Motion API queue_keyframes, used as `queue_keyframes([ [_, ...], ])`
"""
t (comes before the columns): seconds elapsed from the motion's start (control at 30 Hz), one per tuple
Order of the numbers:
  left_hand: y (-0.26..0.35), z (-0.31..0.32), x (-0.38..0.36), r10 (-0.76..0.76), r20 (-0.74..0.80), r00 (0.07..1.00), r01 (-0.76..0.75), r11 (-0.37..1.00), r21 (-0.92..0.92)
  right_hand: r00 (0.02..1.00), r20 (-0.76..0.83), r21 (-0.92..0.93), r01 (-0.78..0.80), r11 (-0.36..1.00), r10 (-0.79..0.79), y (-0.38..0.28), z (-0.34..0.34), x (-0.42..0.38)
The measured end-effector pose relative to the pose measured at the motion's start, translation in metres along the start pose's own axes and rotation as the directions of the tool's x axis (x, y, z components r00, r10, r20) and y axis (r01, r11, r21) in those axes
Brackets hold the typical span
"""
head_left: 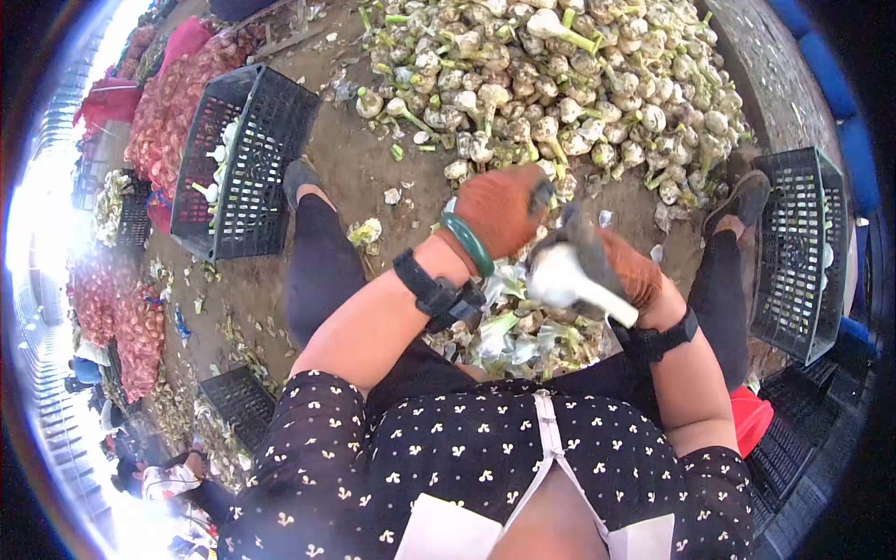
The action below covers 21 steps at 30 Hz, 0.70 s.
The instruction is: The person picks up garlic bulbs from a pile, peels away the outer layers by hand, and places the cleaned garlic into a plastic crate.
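My left hand, in an orange-brown glove with dark fingertips and a green bangle at the wrist, is curled closed in front of me. Whatever it may hold is hidden. Close beside it, my right hand, in a similar glove with a dark palm, grips a white garlic bulb whose thick stem points toward my right wrist. Motion blurs the bulb and the fingers around it. Peeled skins and leaf scraps lie beneath both hands, between my legs. Just beyond the hands rises a large heap of garlic with soil-stained skins.
A black plastic crate with some white bulbs stands by my left foot. Another black crate is by my right foot. Red mesh sacks of garlic line the left side. A person is at lower left.
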State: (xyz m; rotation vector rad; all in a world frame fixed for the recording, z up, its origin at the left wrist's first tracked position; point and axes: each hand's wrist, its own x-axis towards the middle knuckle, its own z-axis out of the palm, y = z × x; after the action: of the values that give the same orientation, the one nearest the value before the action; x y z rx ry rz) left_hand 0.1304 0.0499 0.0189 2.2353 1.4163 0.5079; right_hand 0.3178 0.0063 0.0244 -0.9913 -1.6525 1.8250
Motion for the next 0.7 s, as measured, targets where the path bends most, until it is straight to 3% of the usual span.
queue_keyframes([
  [0.03,-0.002,-0.004,0.002,-0.086,-0.021,0.996,0.081,0.982,-0.172,0.998,-0.054,-0.07,-0.041,0.997,0.037,0.002,-0.004,0.005],
  [0.07,-0.001,-0.01,0.0,-0.08,-0.014,0.997,0.077,0.982,-0.172,0.923,-0.017,0.466,-0.333,0.82,0.384,-0.008,-0.012,0.01],
  [0.1,0.0,-0.017,-0.001,-0.16,0.044,0.986,0.165,0.919,-0.359,0.941,-0.263,-0.314,0.124,0.941,-0.212,0.014,-0.013,0.003],
  [0.13,0.004,-0.024,-0.001,-0.224,0.115,0.968,0.251,0.813,-0.525,0.955,-0.238,-0.237,0.12,0.964,-0.178,0.032,-0.023,0.005],
  [0.2,0.02,-0.027,-0.008,-0.133,0.093,0.987,0.16,0.891,-0.426,0.965,-0.212,-0.164,0.118,0.979,-0.152,0.035,-0.028,0.009],
  [0.23,0.025,-0.026,-0.011,-0.053,0.085,0.995,0.078,0.944,-0.321,0.955,-0.232,-0.33,0.104,0.938,-0.187,0.028,-0.023,0.008],
  [0.27,0.021,-0.016,-0.011,-0.076,0.102,0.992,0.099,0.966,-0.239,0.945,-0.243,-0.483,0.08,0.872,-0.221,0.025,-0.018,0.008],
  [0.3,0.019,-0.011,-0.012,-0.08,0.103,0.991,0.103,0.966,-0.238,0.946,-0.24,-0.481,0.081,0.873,-0.219,0.035,-0.019,0.01],
  [0.37,0.017,-0.005,-0.014,0.024,0.003,1.0,-0.024,1.0,-0.011,0.913,-0.393,0.057,0.148,0.987,-0.114,0.036,-0.014,0.017],
  [0.4,0.017,-0.002,-0.016,0.119,-0.08,0.99,-0.119,0.993,0.001,0.916,-0.4,0.032,-0.009,0.999,0.021,0.029,-0.017,0.013],
  [0.43,0.018,-0.004,-0.018,0.113,-0.084,0.99,-0.113,0.994,0.001,0.919,-0.395,0.03,-0.011,0.999,0.022,0.008,-0.022,0.01],
  [0.47,0.021,-0.009,-0.019,0.136,-0.071,0.988,-0.133,0.99,0.045,0.933,-0.253,0.191,-0.209,0.959,0.254,-0.009,-0.028,0.008],
  [0.5,0.022,-0.012,-0.02,0.16,-0.055,0.986,-0.155,0.984,0.091,0.887,-0.077,0.314,-0.411,0.856,0.454,-0.016,-0.03,0.009],
  [0.57,0.015,-0.011,-0.015,0.153,-0.032,0.988,-0.149,0.984,0.094,0.993,-0.044,-0.125,-0.117,0.985,0.112,0.004,-0.015,0.006],
  [0.63,0.008,-0.008,-0.011,0.148,-0.013,0.989,-0.146,0.984,0.097,0.978,-0.119,-0.001,-0.173,0.985,0.172,0.013,-0.006,0.005],
  [0.67,0.006,-0.002,-0.011,-0.028,-0.022,0.999,0.024,0.988,-0.153,0.954,-0.166,0.066,-0.241,0.968,0.248,0.005,-0.005,0.007],
  [0.7,0.002,0.005,-0.01,-0.196,0.016,0.981,0.186,0.9,-0.394,0.921,-0.211,0.136,-0.304,0.943,0.327,-0.008,-0.006,0.008],
])
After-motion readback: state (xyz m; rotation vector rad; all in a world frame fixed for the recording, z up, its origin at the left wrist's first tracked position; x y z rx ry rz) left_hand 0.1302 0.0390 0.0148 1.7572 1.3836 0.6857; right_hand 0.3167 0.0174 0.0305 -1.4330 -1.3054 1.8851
